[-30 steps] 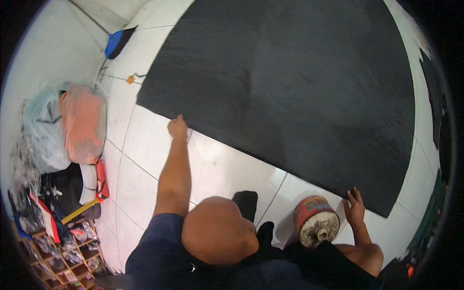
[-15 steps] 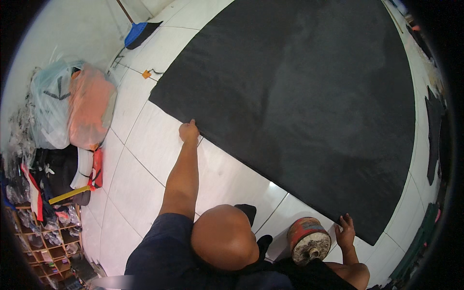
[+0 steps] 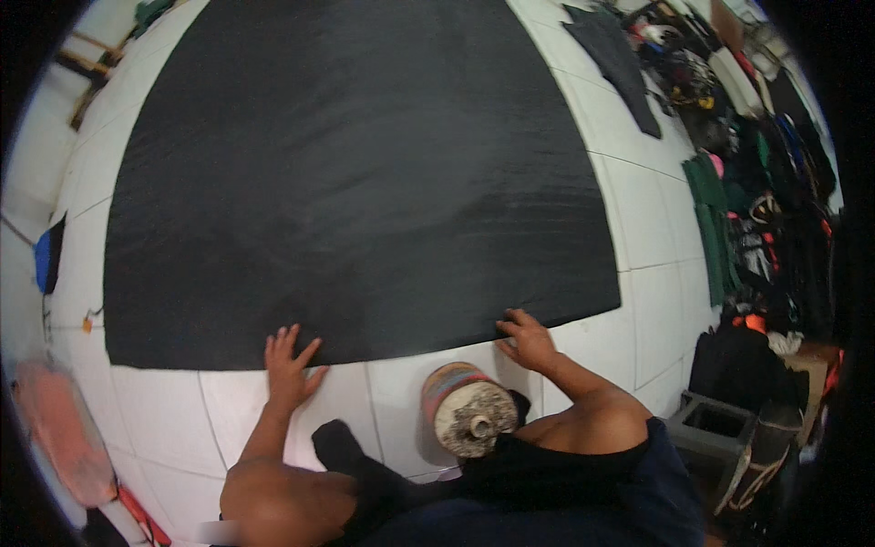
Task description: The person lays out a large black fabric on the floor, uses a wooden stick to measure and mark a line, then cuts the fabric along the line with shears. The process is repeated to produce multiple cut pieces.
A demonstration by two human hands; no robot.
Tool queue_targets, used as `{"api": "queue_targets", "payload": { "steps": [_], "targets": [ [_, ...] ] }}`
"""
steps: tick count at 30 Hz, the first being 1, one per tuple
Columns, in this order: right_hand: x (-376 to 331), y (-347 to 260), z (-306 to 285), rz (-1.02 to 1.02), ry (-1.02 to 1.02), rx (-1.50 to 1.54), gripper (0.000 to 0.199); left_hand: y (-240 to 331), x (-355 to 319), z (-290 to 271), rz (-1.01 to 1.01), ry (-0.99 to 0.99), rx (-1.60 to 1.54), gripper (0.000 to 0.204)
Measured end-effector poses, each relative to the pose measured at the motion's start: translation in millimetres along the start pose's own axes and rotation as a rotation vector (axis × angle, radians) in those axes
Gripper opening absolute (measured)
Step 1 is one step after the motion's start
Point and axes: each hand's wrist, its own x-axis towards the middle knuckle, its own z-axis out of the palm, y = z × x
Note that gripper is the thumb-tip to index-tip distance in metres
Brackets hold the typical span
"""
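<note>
A large sheet of black fabric (image 3: 365, 182) lies spread over the floor in front of me. My left hand (image 3: 289, 372) rests on its near edge, fingers spread with the tips on the cloth. Farther right, my right hand (image 3: 527, 341) is at the same edge, fingers stretched out and touching it. Between my arms and just short of the fabric stands a worn red and grey cylinder (image 3: 474, 415) with a rough pale top and a short round stub in its middle.
White floor tiles (image 3: 638, 214) surround the cloth. On the right lie a dark cloth piece (image 3: 620, 68), a green roll (image 3: 711, 228), heaped materials and a grey plastic stool (image 3: 715, 424). A blue broom head (image 3: 46, 255) and an orange plastic-wrapped bundle (image 3: 68, 433) are at the left.
The view has swung to the right. My left hand, earlier closed at the fabric's edge near its left corner, now lies with spread fingers closer to me. My right hand stays at the near edge.
</note>
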Motion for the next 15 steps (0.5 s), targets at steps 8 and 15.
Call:
{"api": "queue_targets", "payload": {
  "steps": [8,15],
  "targets": [
    [10,49,7,0.089,0.364,0.443,0.03,-9,-9,9,-0.055,-0.024,-0.028,0.05],
    [-31,221,3,0.803,0.688,0.092,0.049,-5,-2,7,-0.104,-0.113,-0.06,0.05]
  ]
}}
